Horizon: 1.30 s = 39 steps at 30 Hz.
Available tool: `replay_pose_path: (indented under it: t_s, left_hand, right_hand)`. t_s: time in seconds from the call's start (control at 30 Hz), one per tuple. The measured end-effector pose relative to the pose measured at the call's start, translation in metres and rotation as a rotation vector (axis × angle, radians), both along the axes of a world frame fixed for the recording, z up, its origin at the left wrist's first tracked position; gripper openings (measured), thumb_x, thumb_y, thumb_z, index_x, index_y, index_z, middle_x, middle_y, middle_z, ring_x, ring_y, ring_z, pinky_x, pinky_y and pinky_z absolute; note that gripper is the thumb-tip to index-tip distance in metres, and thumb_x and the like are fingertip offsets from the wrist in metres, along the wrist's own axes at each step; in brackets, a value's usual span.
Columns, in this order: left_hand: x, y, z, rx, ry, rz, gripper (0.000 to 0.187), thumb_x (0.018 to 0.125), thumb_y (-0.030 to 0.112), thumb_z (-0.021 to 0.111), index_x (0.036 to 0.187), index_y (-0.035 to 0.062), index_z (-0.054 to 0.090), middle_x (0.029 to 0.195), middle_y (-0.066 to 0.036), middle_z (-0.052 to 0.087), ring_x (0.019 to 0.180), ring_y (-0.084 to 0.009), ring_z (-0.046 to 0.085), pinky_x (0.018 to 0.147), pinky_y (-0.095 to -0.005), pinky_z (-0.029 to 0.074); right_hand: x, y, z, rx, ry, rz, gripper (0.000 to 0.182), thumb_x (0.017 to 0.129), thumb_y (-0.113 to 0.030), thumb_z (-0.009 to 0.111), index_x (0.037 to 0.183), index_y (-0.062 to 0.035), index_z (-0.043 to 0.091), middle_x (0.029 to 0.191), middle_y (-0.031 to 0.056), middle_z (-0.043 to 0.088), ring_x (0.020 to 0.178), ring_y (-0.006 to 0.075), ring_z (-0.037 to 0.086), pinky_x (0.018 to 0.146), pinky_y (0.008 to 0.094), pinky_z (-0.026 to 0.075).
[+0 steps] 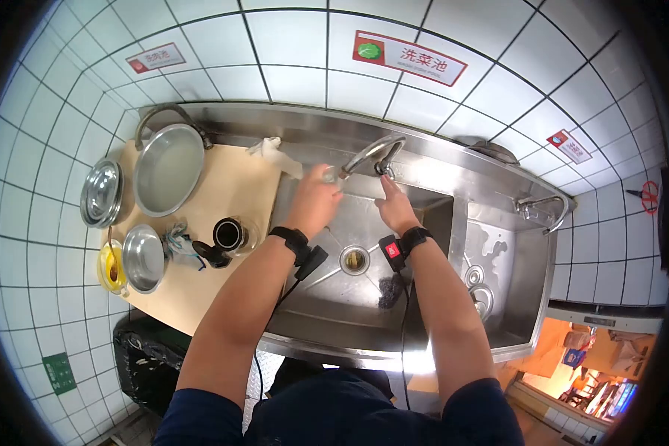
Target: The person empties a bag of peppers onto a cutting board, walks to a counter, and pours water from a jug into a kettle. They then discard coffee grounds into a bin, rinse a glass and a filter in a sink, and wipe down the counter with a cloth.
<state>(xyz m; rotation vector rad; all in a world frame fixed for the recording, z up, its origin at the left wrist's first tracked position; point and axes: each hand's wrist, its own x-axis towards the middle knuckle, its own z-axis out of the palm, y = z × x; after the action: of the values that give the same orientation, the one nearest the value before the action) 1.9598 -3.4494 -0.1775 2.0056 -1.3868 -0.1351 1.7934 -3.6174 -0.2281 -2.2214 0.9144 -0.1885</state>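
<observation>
My left hand (316, 199) is over the left part of the steel sink (334, 297), its fingers closed around something clear, perhaps a small glass (329, 175), close to the spout of the faucet (360, 156). My right hand (395, 204) reaches to the base of that faucet, with the index finger stretched toward its handle (383, 169). Below my hands the basin shows a drain (354, 260) and a dark scouring pad (390, 292). A white cloth (273, 154) lies at the back, left of my left hand.
On the board (238, 175) at the left stand a large metal bowl (169, 171), a smaller bowl (143, 259), stacked bowls (102, 193), a yellow container (111, 267) and a dark-topped jar (230, 233). A second basin (502, 297) with its own faucet (546, 210) is at the right.
</observation>
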Motion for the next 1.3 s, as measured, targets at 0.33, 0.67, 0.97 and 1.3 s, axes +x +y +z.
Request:
replay_pose_path:
  t_s: [0.33,0.67,0.97,1.3]
  left_hand:
    - [0.002,0.007,-0.025,-0.093,-0.097,0.070,0.013,0.080,0.012,0.078,0.080,0.0013,0.071,0.128,-0.022,0.058,0.113,-0.0401,0.060,0.095,-0.0462,0.049]
    - [0.016,0.006,-0.060,0.004,0.177,0.047,0.012,0.084,0.014,0.074,0.082,0.0027,0.072,0.130,-0.025,0.058,0.110,-0.0429,0.060,0.095,-0.0448,0.050]
    - [0.013,-0.012,-0.055,-0.225,1.732,0.141,0.024,0.100,0.025,0.062,0.118,0.0081,0.061,0.110,-0.006,0.065,0.082,-0.0184,0.065,0.078,-0.0362,0.057]
    - [0.009,-0.008,-0.028,0.077,1.255,0.275,0.037,0.104,0.029,0.054,0.131,0.0031,0.053,0.106,-0.007,0.065,0.086,-0.0185,0.064,0.080,-0.0345,0.055]
  right_hand:
    - [-0.016,0.045,0.017,0.049,-0.215,-0.019,0.064,0.088,-0.011,0.064,0.146,0.0036,0.043,0.149,0.0265,0.046,0.141,0.0404,0.042,0.118,0.0406,0.034]
    - [-0.016,0.072,0.019,0.406,-0.277,-0.120,0.060,0.091,-0.011,0.065,0.147,-0.0010,0.046,0.145,0.0209,0.053,0.129,0.0335,0.056,0.107,0.0373,0.047]
    - [0.032,0.078,0.032,0.493,-0.414,-0.034,0.059,0.094,-0.020,0.070,0.146,-0.0016,0.049,0.132,0.0145,0.063,0.118,0.0250,0.063,0.101,0.0332,0.048]
    - [0.061,0.062,0.015,0.316,-0.232,0.005,0.061,0.081,-0.024,0.081,0.128,0.0046,0.055,0.097,0.0175,0.070,0.088,0.0240,0.070,0.077,0.0349,0.054]
